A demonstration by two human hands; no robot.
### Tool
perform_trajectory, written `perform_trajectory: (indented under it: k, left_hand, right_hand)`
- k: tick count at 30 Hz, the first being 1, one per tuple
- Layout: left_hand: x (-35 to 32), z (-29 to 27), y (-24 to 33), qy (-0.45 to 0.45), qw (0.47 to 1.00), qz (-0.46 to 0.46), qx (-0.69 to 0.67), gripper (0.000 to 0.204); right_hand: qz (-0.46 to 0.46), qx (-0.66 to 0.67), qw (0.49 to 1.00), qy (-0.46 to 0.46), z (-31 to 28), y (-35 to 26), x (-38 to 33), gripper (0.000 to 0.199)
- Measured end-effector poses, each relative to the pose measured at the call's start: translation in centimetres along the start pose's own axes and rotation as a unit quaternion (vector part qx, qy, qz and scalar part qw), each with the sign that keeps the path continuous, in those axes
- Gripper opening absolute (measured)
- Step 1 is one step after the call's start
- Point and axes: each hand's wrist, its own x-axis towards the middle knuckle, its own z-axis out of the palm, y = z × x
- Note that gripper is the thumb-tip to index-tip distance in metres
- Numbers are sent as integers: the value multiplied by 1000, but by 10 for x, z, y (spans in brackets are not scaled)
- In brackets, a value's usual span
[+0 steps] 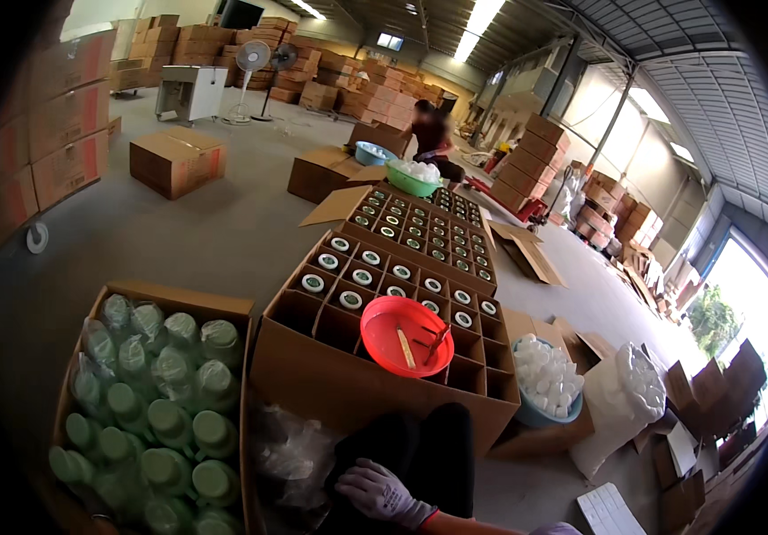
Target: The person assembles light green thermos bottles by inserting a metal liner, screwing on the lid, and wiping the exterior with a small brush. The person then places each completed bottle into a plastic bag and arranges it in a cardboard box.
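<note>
My right hand [382,493], in a pale knit glove with a red cuff, rests on my dark-trousered knee [429,446] at the lower edge, fingers loosely spread and holding nothing. My left hand is out of the picture. Just ahead stands a compartmented cardboard box [313,366]; its far cells hold bottles with white-ringed tops, and its near cells look empty. A red bowl [384,330] with a couple of small sticks in it sits on the dividers. To my left is an open carton of green-capped bottles [152,401] under clear plastic.
A blue basin of white caps [545,383] and a white bag of caps [625,392] lie at the right. A second divided box of bottles [420,227] stands farther off. Another person [433,134] crouches by a green basin [412,178]. Stacked cartons and two fans line the hall.
</note>
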Motion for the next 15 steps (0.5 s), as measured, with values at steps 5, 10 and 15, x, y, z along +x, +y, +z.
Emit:
perform_trajectory:
  k: [5, 10, 15]
  left_hand:
    - [-42, -37, 83, 43, 993, 103, 31, 40]
    - [-109, -41, 234, 27, 946, 319, -53, 38]
    - [-244, -19, 412, -309, 847, 324, -287, 36]
  right_hand:
    - [-18, 25, 1000, -3, -1, -6, 5, 33]
    - [13, 183, 983, 12, -9, -1, 18, 46]
    - [17, 175, 972, 154, -102, -8, 82, 77]
